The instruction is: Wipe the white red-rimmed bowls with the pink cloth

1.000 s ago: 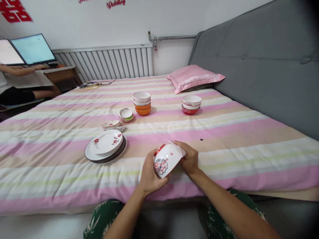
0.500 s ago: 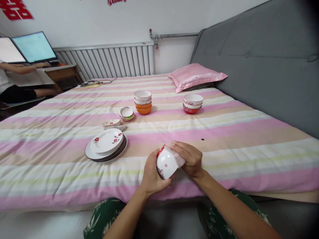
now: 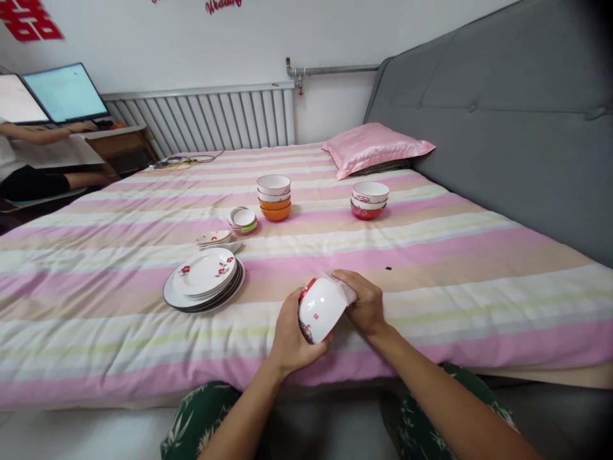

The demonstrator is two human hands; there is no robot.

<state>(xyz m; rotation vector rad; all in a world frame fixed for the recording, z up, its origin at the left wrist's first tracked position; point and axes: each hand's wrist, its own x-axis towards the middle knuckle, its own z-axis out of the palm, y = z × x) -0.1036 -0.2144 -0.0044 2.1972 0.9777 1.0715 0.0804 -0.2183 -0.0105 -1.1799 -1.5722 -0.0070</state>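
Note:
A white bowl [image 3: 322, 309] with red and dark markings is tilted on its side above the near edge of the bed. My left hand [image 3: 294, 335] is wrapped round its left side, thumb along the lower rim. My right hand [image 3: 364, 300] grips a pale tissue [image 3: 348, 292] and presses it against the bowl's right side. Some right fingertips are hidden behind the bowl and tissue. Left of the hands lies a stack of plates [image 3: 205, 271], the top one with red flowers.
Farther back stand a stack of white and orange bowls [image 3: 274, 198] and a stack of white and red bowls [image 3: 368, 199]. Small dishes [image 3: 243, 219] and angular dishes [image 3: 214, 238] lie behind the plates. A pink pillow [image 3: 378, 150] rests near the grey headboard [image 3: 502, 128]. A person [image 3: 38, 160] sits at far left.
My right hand has shifted slightly with the tissue along the bowl, uncovering more of its white outside. My left hand keeps its hold. The stacks have not moved.

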